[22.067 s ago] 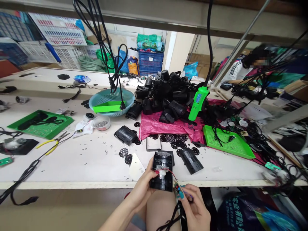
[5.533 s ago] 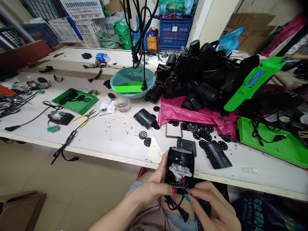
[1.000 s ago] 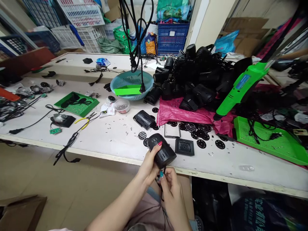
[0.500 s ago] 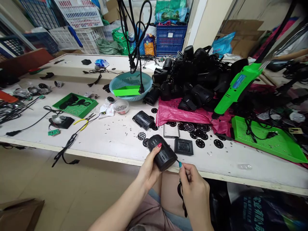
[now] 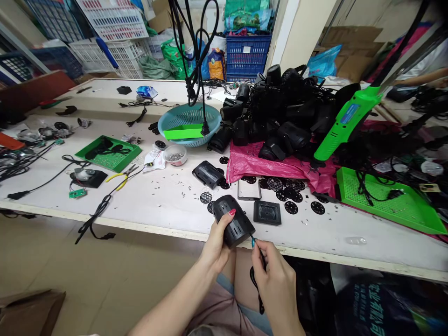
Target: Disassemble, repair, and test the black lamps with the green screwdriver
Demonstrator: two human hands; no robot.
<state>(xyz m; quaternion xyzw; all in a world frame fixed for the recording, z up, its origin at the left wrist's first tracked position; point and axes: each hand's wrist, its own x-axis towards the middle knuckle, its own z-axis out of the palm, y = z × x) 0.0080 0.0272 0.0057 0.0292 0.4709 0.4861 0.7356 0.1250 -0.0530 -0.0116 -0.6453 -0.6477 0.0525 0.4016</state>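
Held in my left hand (image 5: 216,242) is a black plastic housing (image 5: 234,220) with slotted vents, tilted above the table's front edge. My left thumb lies on its upper side; the other fingers are hidden beneath it. My right hand (image 5: 275,270) pinches a black power cord (image 5: 261,254) close to the point where it enters the housing's lower right end. The rest of the cord hangs in a loop over my lap. Just beyond the housing lie a black square part (image 5: 267,213) and a similar black housing (image 5: 207,174).
A pink bag (image 5: 280,163) lies under a heap of black devices (image 5: 280,107). A green electric screwdriver (image 5: 346,123) hangs at the right above a green tray (image 5: 392,205). Yellow pliers (image 5: 122,177), a screw tub (image 5: 175,155) and a blue basket (image 5: 213,126) stand leftward.
My right hand has moved slightly left and closer to the housing, along the cord. The housing has shifted a little to the left in my left hand.
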